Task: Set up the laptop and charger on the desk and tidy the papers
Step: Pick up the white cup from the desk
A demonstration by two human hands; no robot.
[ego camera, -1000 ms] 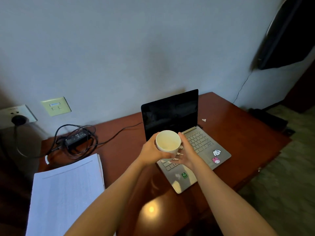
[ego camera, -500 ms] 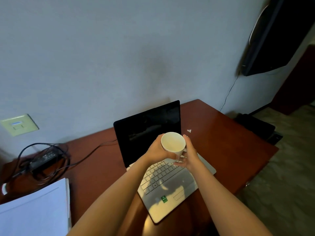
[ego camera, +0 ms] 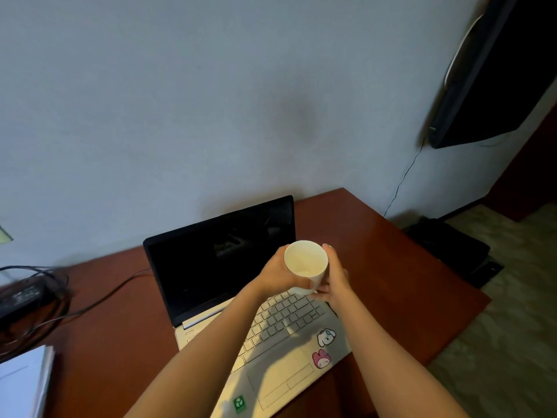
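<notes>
No legible words or numbers anywhere.
Laptop [ego camera: 211, 267], palm rest: green sticker [ego camera: 239, 403] with a white looped-arrow sign (detail too small to resolve).
Also a white dog sticker [ego camera: 326, 337] and a pink rabbit sticker [ego camera: 322, 358], neither with lettering.
Charger brick [ego camera: 21, 297]: label blurred, unreadable.

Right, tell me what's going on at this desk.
A person holds a white cup in both hands, left hand and right hand gripping its sides, above the keyboard of the open laptop, whose screen is dark. At the left of the desk lie the charger with its tangled cable and, nearer, a stack of papers.
</notes>
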